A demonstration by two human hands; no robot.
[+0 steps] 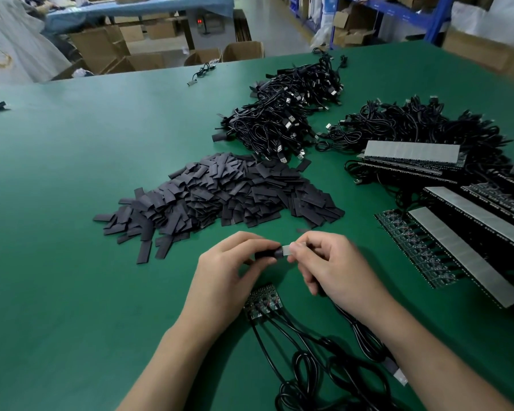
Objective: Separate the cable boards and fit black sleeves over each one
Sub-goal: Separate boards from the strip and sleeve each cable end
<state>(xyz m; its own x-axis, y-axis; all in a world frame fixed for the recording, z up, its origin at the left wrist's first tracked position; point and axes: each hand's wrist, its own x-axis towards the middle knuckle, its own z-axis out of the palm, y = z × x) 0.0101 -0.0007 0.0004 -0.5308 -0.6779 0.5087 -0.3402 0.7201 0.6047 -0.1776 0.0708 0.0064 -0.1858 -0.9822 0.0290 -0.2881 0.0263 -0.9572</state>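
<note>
My left hand (224, 274) pinches a black sleeve (268, 254) just above the green table. My right hand (331, 264) pinches a small grey-taped cable board (287, 250), whose end sits in the sleeve's mouth. Its black cable runs down under my right wrist. Below my hands lies a small strip of joined cable boards (263, 301) with several black cables (318, 360) trailing toward me. A big heap of loose black sleeves (220, 194) lies just beyond my hands.
Long strips of boards with grey tape (463, 253) lie at the right, more behind them. Two heaps of black USB cables (285, 114) sit at the back. The green table (72, 262) reaches far left. Cardboard boxes (116, 51) and a person stand beyond it.
</note>
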